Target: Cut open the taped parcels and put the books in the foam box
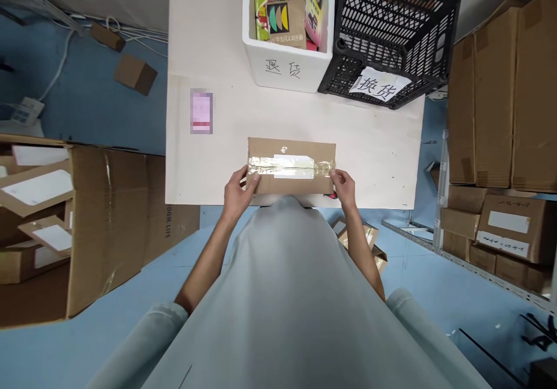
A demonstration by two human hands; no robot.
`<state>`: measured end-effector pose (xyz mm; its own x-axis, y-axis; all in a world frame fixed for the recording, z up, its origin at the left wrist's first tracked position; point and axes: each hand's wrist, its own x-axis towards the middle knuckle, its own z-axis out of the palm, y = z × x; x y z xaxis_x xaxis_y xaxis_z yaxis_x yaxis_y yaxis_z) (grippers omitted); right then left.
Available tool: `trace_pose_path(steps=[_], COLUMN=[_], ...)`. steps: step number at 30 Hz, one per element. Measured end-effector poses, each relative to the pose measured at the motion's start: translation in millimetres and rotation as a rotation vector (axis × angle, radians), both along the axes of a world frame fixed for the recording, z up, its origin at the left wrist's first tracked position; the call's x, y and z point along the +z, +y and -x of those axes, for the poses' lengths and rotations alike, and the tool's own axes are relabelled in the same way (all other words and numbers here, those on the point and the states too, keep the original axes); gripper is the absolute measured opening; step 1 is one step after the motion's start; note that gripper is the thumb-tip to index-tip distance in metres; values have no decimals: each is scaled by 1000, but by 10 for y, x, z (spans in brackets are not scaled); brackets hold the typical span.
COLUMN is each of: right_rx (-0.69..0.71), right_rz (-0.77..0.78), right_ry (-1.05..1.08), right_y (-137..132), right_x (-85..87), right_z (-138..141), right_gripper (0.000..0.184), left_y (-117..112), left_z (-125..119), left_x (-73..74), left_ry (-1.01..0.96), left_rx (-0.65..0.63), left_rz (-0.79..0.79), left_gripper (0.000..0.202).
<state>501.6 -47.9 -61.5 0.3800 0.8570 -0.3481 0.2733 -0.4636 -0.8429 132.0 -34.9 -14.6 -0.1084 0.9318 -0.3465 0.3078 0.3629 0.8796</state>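
Flat brown cardboard parcel (291, 165): lies flat on the pale white table (209, 58), close to its near edge, directly in front of the person. A strip of clear glossy tape (260, 168) runs along its top, over a white label (293, 166).

Left of the table, a large open brown carton (108, 220) stands on the blue floor. On the table's left part lies a small pink item (201, 111), blurred and not identifiable, well apart from the parcel.

Left hand (237, 191): curled around the parcel's left end, thumb on top near the tape, fingers wrapped at the edge. Right hand (345, 186): half closed on the right end, fingertips at the near corner.

Beyond the parcel stand a white foam bin (287, 67) of colourful booklets and, right of it, a black slotted plastic crate (391, 29). Brown cartons (500, 98) are stacked on the shelving at far right.

Risk, as judged: both holds are at the ends only, and the parcel sits near the table edge. A slip on the glossy tape or an uneven pull could tip it off toward the floor. The wrinkled tape at the left end may lift or tear the cardboard.
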Motion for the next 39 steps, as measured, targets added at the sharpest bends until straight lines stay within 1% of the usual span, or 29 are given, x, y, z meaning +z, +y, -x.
trace_pose_path(steps=[3,6,8,11,13,16,18,20,22,24,28,30,33,36,39], right_rx=[-62,-111,-136,-169,-190,-204,-192,-175,-150,-114,-43,-10,106,249,335], right_rz=[-16,-26,-27,-28,-29,-27,-18,-17,-25,-36,-61,-103,-207,-272,-304], right_ry=[-32,-102,-126,-117,-118,-147,-150,-134,-122,-127,-206,-283,-370,-416,-453], right_y=[13,13,8,2,-5,-22,-31,-28,-6,29,68,54,40,94,185], right_x=[-76,-112,-125,-142,-149,-136,-108,-66,-18,38,209,353,635,908,1082], right_z=[-260,-548,-687,-774,-769,-716,-665,-594,-490,-342,72,310,679,1055,1376], right_gripper=[71,70,69,69,69,66,66,67,66,62,48,42,33,28,30], left_y=[-68,-102,-110,-112,-113,-106,-83,-36,30,103,190,192,192,254,366], left_z=[-222,-449,-578,-718,-764,-749,-681,-573,-433,-272,62,219,446,680,893], left_x=[279,567,699,782,794,800,793,749,646,480,65,-115,-313,-455,-554], left_ry=[4,9,36,89,117,158,181,199,218,241,269,213,155,201,232], left_rx=[-114,-273,-403,-554,-605,-623,-599,-545,-476,-420,-308,-210,-47,78,115], left_rz=[-130,-200,-235,-311,-338,-334,-323,-306,-287,-268,-184,-124,-88,-91,-58], left_gripper=[79,73,71,71,71,71,73,75,73,71,65,54,43,35,26])
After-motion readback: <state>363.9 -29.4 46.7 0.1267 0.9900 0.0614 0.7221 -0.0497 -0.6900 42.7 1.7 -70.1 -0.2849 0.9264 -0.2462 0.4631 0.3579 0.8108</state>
